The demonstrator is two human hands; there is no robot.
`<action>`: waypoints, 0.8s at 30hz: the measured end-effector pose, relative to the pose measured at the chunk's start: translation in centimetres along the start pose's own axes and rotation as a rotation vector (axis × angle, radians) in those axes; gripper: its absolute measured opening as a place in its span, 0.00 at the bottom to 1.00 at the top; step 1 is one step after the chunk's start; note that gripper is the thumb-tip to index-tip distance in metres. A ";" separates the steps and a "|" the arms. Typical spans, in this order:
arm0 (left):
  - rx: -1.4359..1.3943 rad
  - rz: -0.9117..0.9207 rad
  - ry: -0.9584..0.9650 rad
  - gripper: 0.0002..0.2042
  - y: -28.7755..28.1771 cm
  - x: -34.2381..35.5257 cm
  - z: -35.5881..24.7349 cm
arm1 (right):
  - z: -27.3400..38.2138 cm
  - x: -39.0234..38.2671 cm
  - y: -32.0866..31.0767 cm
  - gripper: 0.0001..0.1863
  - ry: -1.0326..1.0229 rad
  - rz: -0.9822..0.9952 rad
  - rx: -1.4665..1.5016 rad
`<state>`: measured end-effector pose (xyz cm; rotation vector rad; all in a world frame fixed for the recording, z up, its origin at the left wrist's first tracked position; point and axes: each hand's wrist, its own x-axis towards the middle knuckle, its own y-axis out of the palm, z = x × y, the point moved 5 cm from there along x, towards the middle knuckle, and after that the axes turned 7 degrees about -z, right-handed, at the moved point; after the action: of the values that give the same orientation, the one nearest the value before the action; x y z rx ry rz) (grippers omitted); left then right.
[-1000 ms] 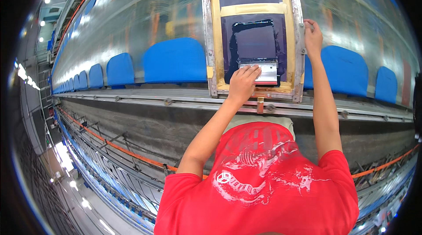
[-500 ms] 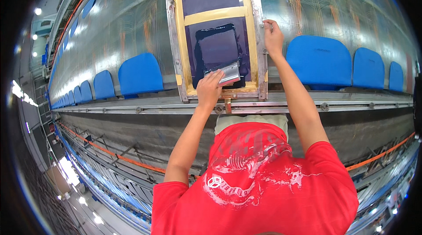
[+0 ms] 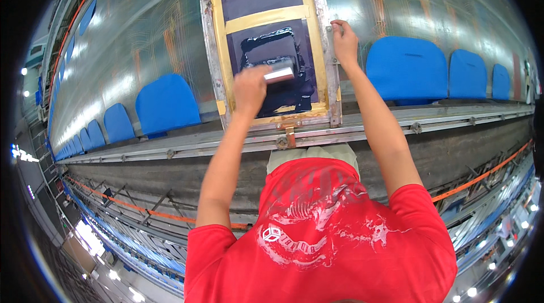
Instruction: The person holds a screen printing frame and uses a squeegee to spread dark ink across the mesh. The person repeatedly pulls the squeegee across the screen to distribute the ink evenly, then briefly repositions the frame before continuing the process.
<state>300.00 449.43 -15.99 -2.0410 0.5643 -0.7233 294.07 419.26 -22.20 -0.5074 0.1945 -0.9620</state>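
A screen printing frame [image 3: 212,53] lies on the long table, its mesh edged and crossed by yellow tape [image 3: 266,15]. Dark ink [image 3: 277,99] forms a thick, glossy patch on the mesh's nearer section. My left hand [image 3: 249,90] is wrapped round one end of a metal-coloured squeegee [image 3: 280,71], which sits over the middle of that patch. The hand is slightly smeared by motion. At the frame's right side, my right hand [image 3: 344,44] has its fingers closed on the outer edge. Whatever lies under the frame is hidden.
Blue rounded fabric pieces [image 3: 167,104] line the table's near edge on the left, and larger blue pieces [image 3: 406,69] lie to the right. A metal rail [image 3: 416,127] with bolts runs along the front, where a brass-coloured bracket [image 3: 290,136] meets the frame.
My left hand has pushed the squeegee away from the frame's near end toward the middle of the ink. My right hand stays at the frame's right edge. The whole view has shifted slightly.
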 end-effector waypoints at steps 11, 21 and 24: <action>0.106 -0.074 0.057 0.16 1.3 1.5 0.1 | 0.6 -0.2 -0.1 0.12 0.067 0.034 -0.035; 0.055 -0.116 0.055 0.14 0.9 6.3 2.2 | 0.3 -0.1 0.1 0.12 0.011 0.012 -0.020; 0.149 -0.088 0.029 0.14 1.3 8.1 2.0 | 0.8 -0.2 0.1 0.12 0.063 0.049 -0.008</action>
<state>307.11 444.82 -15.77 -1.9286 0.4264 -0.8236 294.30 419.77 -21.61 -0.4785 0.2663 -0.9304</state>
